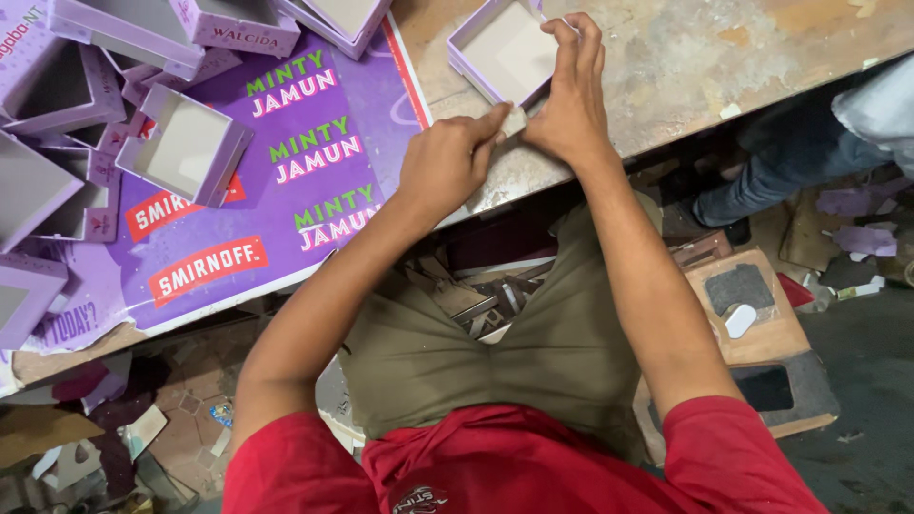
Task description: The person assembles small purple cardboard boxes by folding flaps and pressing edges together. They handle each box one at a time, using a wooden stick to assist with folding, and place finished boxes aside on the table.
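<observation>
A small open purple box with a pale inside lies on the worn worktable. My right hand rests on the box's near right wall, fingers stretched along its edge up to the far corner. My left hand is curled just below the box, thumb and forefinger pinching at its near corner, right against my right hand. Both hands touch the same box.
A purple printed sheet covers the table's left part, with several open purple boxes piled on it. Another person's leg in jeans stands at the right. Scraps and cardboard pieces litter the floor below.
</observation>
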